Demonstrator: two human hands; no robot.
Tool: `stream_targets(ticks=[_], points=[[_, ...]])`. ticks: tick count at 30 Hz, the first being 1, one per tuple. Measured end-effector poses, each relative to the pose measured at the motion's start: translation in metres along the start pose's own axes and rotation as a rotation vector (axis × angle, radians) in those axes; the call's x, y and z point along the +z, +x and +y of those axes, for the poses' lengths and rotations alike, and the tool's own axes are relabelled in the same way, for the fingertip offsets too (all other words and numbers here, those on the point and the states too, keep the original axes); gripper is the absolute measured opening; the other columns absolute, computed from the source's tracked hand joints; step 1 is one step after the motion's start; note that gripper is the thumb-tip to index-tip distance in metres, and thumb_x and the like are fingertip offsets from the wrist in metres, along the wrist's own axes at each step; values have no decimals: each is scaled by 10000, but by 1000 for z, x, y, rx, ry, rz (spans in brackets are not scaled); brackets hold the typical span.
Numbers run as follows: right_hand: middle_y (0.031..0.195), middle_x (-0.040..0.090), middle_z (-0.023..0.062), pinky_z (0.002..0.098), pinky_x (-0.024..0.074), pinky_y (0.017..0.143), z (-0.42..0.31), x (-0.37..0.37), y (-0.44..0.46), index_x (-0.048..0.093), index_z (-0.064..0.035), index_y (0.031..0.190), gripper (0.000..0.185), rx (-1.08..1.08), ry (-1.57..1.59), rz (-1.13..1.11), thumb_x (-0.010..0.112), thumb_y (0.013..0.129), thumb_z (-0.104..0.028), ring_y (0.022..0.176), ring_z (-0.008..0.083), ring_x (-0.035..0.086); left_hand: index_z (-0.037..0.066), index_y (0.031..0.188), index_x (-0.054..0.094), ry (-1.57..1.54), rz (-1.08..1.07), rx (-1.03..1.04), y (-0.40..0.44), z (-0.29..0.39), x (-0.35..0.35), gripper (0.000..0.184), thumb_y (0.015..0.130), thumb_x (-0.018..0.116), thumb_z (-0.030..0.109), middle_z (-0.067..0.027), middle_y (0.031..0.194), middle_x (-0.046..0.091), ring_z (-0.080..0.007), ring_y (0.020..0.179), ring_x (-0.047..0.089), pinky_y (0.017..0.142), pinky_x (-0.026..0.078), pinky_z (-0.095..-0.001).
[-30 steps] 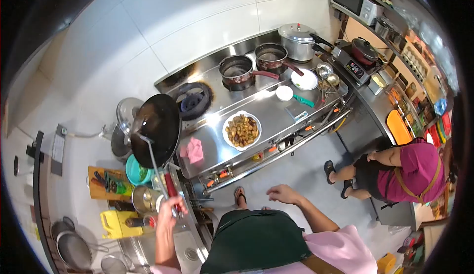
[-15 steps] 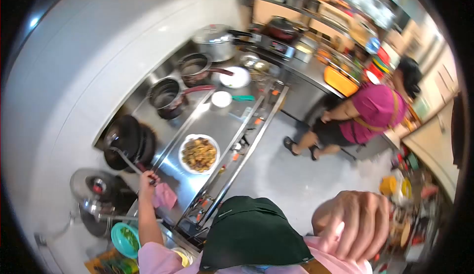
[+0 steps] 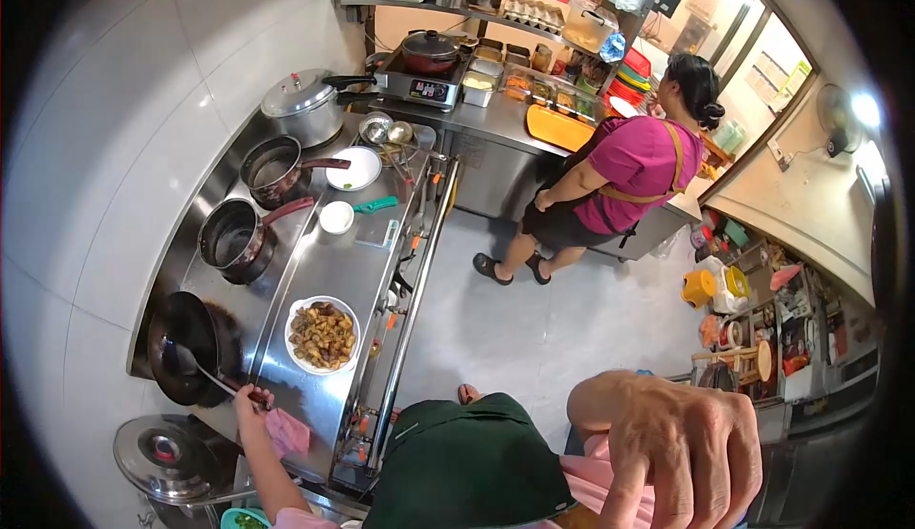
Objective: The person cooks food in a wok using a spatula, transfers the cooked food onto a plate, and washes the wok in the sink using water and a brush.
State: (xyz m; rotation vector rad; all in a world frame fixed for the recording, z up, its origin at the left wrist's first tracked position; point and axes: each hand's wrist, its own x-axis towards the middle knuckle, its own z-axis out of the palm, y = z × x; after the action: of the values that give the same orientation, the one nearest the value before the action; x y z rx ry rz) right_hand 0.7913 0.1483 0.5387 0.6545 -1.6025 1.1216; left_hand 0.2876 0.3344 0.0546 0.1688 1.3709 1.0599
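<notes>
My left hand (image 3: pixel 252 403) is closed around the handle of a ladle (image 3: pixel 212 376), whose head reaches into the dark wok (image 3: pixel 172 338) at the stove's left end. A pink cloth (image 3: pixel 286 432) hangs at the same hand. Close to the camera, my right hand (image 3: pixel 679 448) is raised with knuckles up and fingers curled; its palm is hidden. Right of the wok, a white plate (image 3: pixel 294 356) of browned, chunky food (image 3: pixel 324 335) stands on the steel counter (image 3: pixel 286 272). A dark green cap brim (image 3: pixel 467 467) covers the bottom middle.
Two dark saucepans (image 3: pixel 232 233) and a pressure cooker (image 3: pixel 303 114) line the wall side. A white bowl (image 3: pixel 336 217) and plate (image 3: pixel 355 169) stand nearby. A lidded pot (image 3: pixel 164 449) is at lower left. A person (image 3: pixel 634 162) in a magenta shirt stands at the far counter.
The camera view has swung, so the stove and the other person appear further left. My left hand still grips the ladle. My right hand's fingers have tipped downward, and its thumb no longer shows.
</notes>
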Motion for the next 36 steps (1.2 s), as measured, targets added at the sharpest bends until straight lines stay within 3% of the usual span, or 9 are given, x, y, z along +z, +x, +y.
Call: stream_targets(ticks=[4, 8, 9, 13, 18, 24, 28, 30, 36], points=[[737, 639, 106, 673, 481, 907, -6, -4, -4, 662, -16, 734, 232, -8, 41, -23, 495, 891, 16, 670, 206, 634, 89, 978, 539, -44, -51, -34, -8, 4, -13, 308, 899, 620, 376, -74, 862, 598, -267, 808, 612, 780, 510, -500], [728, 631, 117, 655, 494, 893, -23, -10, -10, 656, -16, 721, 228, -10, 112, -58, 503, 883, 29, 655, 212, 612, 57, 1231, 521, -173, 111, 1, -47, 1, -8, 727, 826, 630, 652, -133, 1140, 562, -314, 1104, 550, 957, 439, -561], [725, 628, 121, 650, 497, 887, -28, -12, -13, 654, -16, 717, 227, -31, 128, -67, 505, 882, 31, 652, 215, 607, 70, 1437, 347, -158, 65, 10, -75, 1, 2, 957, 795, 599, 733, -141, 1356, 441, -319, 1254, 438, 1044, 361, -575], [711, 618, 131, 637, 505, 874, -55, -21, -31, 647, -10, 713, 217, -93, 195, -86, 513, 879, 31, 654, 222, 600, 120, 1543, 166, -276, 205, 249, -89, -53, -37, 1046, 810, 523, 775, -120, 1459, 418, -324, 1284, 432, 1068, 317, -544], [708, 620, 133, 634, 513, 862, -108, -42, -65, 641, -6, 711, 208, -106, 257, -27, 520, 878, 18, 674, 227, 621, 89, 1489, 299, -35, 331, 197, -163, -161, -40, 955, 846, 456, 778, -112, 1408, 478, -323, 1261, 464, 1016, 377, -496], [702, 620, 133, 645, 510, 843, -143, -74, -97, 642, -11, 716, 190, -165, 391, -40, 536, 872, 1, 663, 235, 627, 57, 1535, 138, -75, 477, 11, -223, -290, -21, 1000, 878, 445, 745, -159, 1515, 359, -341, 1320, 416, 1070, 309, -512], [720, 622, 132, 636, 494, 874, -129, -79, -106, 649, -13, 732, 194, -159, 555, -22, 529, 880, -50, 665, 239, 613, 120, 1535, 175, -73, 513, 56, -287, -334, 13, 876, 920, 464, 674, -152, 1490, 396, -325, 1264, 470, 1027, 374, -456], [726, 624, 125, 627, 492, 884, -116, -75, -104, 653, -18, 737, 213, -157, 662, -75, 512, 888, -69, 676, 237, 607, 153, 1493, 263, -45, 604, 39, -303, -360, 11, 804, 915, 499, 658, -123, 1368, 507, -257, 1091, 547, 876, 436, -427], [743, 631, 137, 613, 494, 896, -63, -34, -88, 667, -18, 722, 238, -154, 959, -125, 503, 884, -76, 692, 251, 601, 172, 1461, 338, -240, 796, 47, -380, -456, -14, 735, 924, 482, 654, -90, 1302, 561, -235, 1075, 562, 827, 443, -432]])
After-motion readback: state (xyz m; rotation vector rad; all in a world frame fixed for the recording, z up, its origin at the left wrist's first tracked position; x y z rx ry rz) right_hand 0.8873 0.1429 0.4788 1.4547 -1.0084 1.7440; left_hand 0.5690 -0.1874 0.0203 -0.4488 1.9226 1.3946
